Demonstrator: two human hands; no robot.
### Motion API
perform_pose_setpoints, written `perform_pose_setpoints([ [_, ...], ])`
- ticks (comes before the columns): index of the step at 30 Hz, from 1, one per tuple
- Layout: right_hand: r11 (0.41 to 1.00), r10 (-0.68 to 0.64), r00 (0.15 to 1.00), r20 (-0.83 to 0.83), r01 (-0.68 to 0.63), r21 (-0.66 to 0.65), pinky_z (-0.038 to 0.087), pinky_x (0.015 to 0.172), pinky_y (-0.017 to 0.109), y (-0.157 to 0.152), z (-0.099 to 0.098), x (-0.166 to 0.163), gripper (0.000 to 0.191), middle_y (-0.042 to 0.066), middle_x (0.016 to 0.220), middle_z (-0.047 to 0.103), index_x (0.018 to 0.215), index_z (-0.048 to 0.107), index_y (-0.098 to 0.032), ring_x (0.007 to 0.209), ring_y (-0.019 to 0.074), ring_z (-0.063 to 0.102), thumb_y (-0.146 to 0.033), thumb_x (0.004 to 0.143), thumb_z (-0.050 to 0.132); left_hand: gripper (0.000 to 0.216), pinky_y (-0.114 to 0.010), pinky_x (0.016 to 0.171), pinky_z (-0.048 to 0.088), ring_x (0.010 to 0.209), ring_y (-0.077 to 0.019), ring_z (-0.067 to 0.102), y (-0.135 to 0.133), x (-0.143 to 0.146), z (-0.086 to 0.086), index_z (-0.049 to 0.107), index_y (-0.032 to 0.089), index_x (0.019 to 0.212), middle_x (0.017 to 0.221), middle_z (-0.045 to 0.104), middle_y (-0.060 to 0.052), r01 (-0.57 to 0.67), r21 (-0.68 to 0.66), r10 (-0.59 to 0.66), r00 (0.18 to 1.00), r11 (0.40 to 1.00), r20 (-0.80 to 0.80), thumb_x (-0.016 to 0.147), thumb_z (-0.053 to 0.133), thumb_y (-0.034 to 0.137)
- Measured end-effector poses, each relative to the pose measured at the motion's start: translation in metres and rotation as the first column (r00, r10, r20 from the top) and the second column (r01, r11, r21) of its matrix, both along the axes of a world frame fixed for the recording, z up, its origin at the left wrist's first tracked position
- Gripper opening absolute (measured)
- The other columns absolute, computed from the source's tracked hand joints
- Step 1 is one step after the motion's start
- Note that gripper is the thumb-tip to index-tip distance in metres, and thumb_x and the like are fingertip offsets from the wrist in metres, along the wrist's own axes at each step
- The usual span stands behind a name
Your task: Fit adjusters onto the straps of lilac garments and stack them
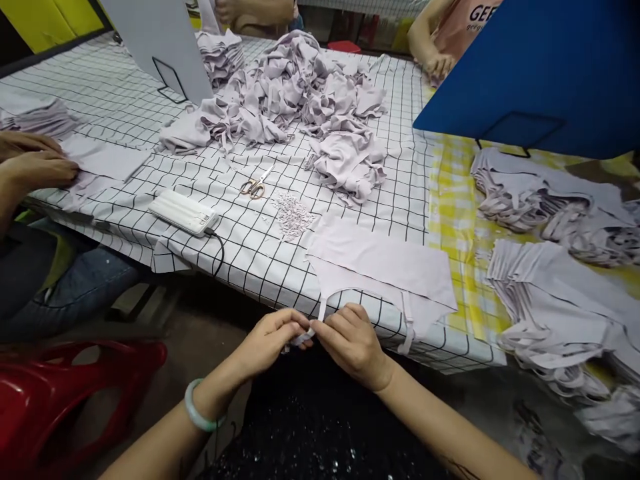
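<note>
A pale lilac camisole lies flat at the table's near edge, with its straps toward me. My left hand is closed on the end of one strap, just off the table edge. Touching it at the fingertips, my right hand pinches the same strap. The fingers partly hide the strap's end. The other strap, with a small adjuster, hangs over the edge to the right. Beyond the garment sit a small heap of tiny pale bits and scissors with gold-coloured handles.
A large heap of crumpled lilac garments covers the table's far middle. Stacked garments lie on the right. A white power bank with a cable is at left. Another person's hands handle fabric there. A blue panel stands right.
</note>
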State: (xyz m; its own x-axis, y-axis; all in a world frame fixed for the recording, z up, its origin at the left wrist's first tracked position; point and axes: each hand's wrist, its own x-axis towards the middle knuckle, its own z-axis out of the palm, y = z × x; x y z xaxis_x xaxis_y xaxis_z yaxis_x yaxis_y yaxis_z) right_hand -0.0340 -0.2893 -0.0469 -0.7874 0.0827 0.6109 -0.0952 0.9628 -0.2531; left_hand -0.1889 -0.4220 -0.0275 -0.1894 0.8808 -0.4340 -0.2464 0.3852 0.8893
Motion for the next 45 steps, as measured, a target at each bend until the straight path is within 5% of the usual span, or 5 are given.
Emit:
perform_pose_setpoints([
  [9,0.864,-0.144,0.989,0.042,0.146,-0.482,0.044,0.073,0.036,0.000,0.019,-0.011,0.016,0.004,0.082,0.063,0.100,0.065,-0.022,0.078,0.0184,0.056,-0.011,0.091,0.057,0.022,-0.029,0.080,0.052,0.083,-0.0177,0.067,0.039,-0.003,-0.010,0.074,0.016,0.098,0.085,0.073,-0.005,0.166,0.214,-0.133,0.978,0.963,-0.158,0.090,0.058,0.028],
  [15,-0.041,-0.101,0.948,0.302,0.299,-0.953,0.047,0.057,0.028,0.028,0.032,-0.037,0.028,0.002,0.080,0.066,0.096,0.062,-0.021,0.063,0.0146,0.057,-0.047,0.086,0.067,0.043,-0.027,0.067,0.051,0.068,-0.0155,0.066,0.052,-0.004,-0.006,0.072,0.012,0.088,0.083,0.074,-0.009,0.122,0.150,-0.136,0.987,0.981,0.087,0.089,0.061,0.053],
  [19,-0.248,-0.115,0.943,0.313,0.278,-0.928,0.045,0.060,0.025,0.052,0.041,-0.051,0.037,-0.001,0.073,0.066,0.090,0.064,-0.019,0.062,0.0117,0.054,-0.047,0.071,0.081,0.045,-0.029,0.074,0.053,0.071,-0.0165,0.069,0.055,-0.007,-0.005,0.071,0.011,0.089,0.088,0.076,-0.012,0.111,0.139,-0.128,0.984,0.984,0.123,0.089,0.061,0.055],
  [32,-0.414,-0.207,0.935,0.288,0.184,-0.892,0.054,0.080,0.031,0.102,0.054,-0.073,0.037,0.004,0.087,0.074,0.093,0.070,-0.019,0.081,0.0159,0.068,-0.043,0.069,0.085,0.038,-0.037,0.095,0.050,0.084,-0.0180,0.070,0.058,-0.012,0.002,0.076,0.013,0.090,0.087,0.077,-0.010,0.184,0.112,-0.192,0.979,0.977,0.063,0.094,0.057,0.045],
  [45,-0.039,0.277,0.912,0.303,0.326,-0.945,0.044,0.063,0.028,0.022,0.079,-0.044,0.039,-0.002,0.063,0.056,0.088,0.059,-0.020,0.058,0.0130,0.050,-0.055,0.098,0.046,0.024,-0.030,0.069,0.051,0.067,-0.0134,0.058,0.070,-0.042,0.055,0.068,0.015,0.092,0.068,0.058,-0.001,-0.055,0.210,0.059,0.998,0.976,-0.013,0.090,0.060,0.037],
])
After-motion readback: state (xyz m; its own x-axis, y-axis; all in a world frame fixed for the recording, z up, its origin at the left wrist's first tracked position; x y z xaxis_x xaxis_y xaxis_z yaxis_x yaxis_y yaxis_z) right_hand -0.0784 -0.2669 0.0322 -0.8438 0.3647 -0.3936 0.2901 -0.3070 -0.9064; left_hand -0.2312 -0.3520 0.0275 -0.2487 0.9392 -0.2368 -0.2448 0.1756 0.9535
